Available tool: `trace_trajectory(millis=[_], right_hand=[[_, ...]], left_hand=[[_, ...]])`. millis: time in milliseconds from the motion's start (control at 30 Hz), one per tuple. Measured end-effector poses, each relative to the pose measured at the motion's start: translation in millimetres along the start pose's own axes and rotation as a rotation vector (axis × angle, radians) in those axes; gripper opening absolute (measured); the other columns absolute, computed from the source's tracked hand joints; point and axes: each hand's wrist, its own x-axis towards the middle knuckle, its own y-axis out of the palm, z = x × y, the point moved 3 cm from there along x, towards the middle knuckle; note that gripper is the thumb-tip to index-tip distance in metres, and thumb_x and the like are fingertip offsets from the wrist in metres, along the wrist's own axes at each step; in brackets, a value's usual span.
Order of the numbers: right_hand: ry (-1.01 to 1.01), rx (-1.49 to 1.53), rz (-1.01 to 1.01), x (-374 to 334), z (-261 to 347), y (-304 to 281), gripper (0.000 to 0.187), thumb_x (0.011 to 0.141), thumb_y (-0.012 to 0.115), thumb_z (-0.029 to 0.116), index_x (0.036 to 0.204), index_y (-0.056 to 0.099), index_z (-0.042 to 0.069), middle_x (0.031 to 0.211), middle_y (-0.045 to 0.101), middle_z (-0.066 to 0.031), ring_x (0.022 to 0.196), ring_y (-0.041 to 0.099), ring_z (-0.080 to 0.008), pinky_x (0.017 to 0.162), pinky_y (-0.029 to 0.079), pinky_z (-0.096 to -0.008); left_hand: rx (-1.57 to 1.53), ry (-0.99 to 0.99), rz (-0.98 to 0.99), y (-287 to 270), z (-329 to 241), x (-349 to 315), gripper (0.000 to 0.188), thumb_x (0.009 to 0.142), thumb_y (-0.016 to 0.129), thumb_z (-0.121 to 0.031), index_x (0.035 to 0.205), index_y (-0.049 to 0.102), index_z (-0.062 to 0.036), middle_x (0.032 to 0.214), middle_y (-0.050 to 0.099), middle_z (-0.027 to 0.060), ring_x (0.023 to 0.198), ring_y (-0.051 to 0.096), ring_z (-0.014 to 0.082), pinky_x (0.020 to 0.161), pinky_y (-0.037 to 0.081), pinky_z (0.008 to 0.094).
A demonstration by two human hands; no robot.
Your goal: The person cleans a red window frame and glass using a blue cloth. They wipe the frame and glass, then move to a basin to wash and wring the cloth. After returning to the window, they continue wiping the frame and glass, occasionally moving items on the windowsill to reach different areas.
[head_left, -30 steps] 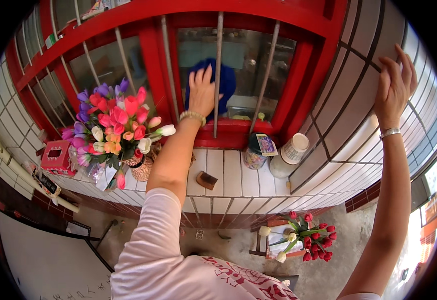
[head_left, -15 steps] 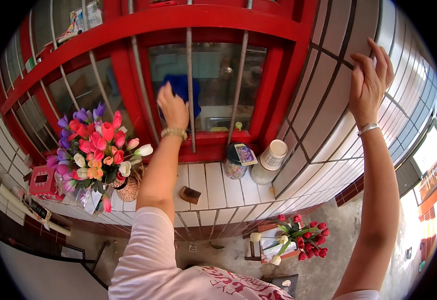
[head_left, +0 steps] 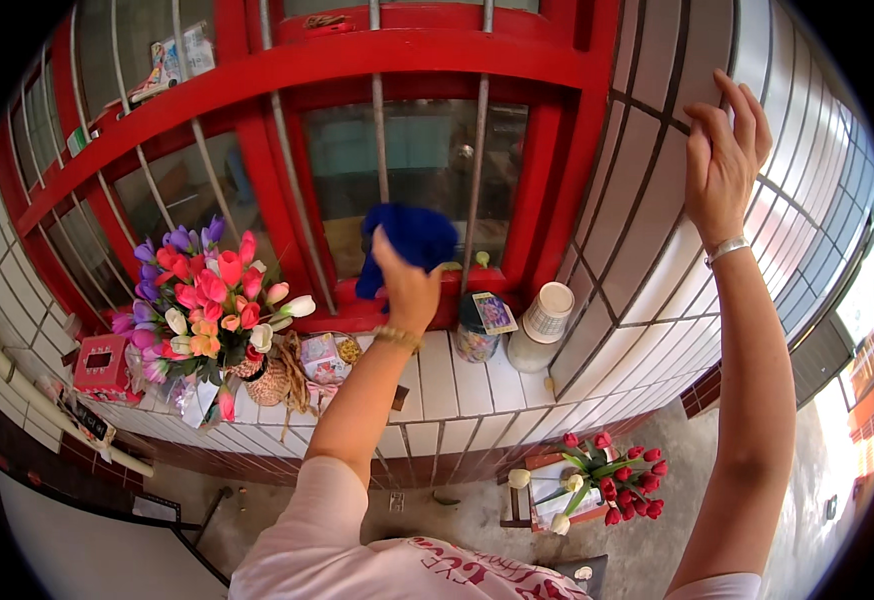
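Note:
My left hand (head_left: 410,290) grips a blue cloth (head_left: 415,236) in front of the barred window. The cloth covers the lower part of a metal bar (head_left: 379,140); whether it wraps around the bar I cannot tell. Dark window glass (head_left: 342,165) in a red frame (head_left: 546,180) lies behind it. Raised at the right, my right hand (head_left: 727,165) rests its fingertips on the corner of the tiled wall (head_left: 647,150), fingers stretched and holding nothing.
On the white tiled ledge (head_left: 442,385) stand a vase of artificial tulips (head_left: 212,295), a red box (head_left: 105,365), a lidded jar (head_left: 476,335) and a whitish container (head_left: 535,345) topped with a patterned cup (head_left: 549,308). Red tulips (head_left: 625,485) stand below the ledge.
My left hand and the cloth have moved down and to the right. The cloth, earlier behind the bar, now covers it in front. My right hand stays at the wall.

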Motion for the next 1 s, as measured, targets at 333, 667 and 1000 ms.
trace_trajectory(millis=[333, 667, 1000], right_hand=[[-0.011, -0.03, 0.007, 3, 3, 2, 0.023, 0.089, 0.045, 0.02, 0.093, 0.067, 0.015, 0.143, 0.047, -0.0033, 0.138, 0.028, -0.0268, 0.113, 0.022, -0.0401], [-0.074, -0.027, -0.034, 1, -5, 5, 0.027, 0.09, 0.044, 0.02, 0.096, 0.07, 0.015, 0.141, 0.049, -0.0035, 0.136, 0.033, -0.0243, 0.111, 0.023, -0.0391], [-0.057, -0.049, -0.025, 2, -2, 5, 0.026, 0.09, 0.045, 0.023, 0.097, 0.07, 0.017, 0.142, 0.048, -0.0023, 0.137, 0.031, -0.0241, 0.112, 0.022, -0.0391]], left_hand=[[0.504, -0.066, -0.188, 65, 23, 110, 0.076, 0.083, 0.07, -0.031, 0.111, 0.043, 0.0338, 0.143, 0.025, 0.0408, 0.139, 0.018, 0.0495, 0.115, 0.013, 0.0553], [0.529, -0.057, -0.096, 62, 2, 151, 0.092, 0.08, 0.071, -0.045, 0.115, 0.04, 0.034, 0.144, 0.022, 0.0369, 0.138, 0.016, 0.0482, 0.114, 0.009, 0.0591], [0.513, -0.231, 0.24, 82, 50, -15, 0.044, 0.078, 0.074, -0.024, 0.1, 0.067, 0.013, 0.145, 0.031, 0.0324, 0.135, 0.028, 0.0454, 0.111, 0.024, 0.0529]])
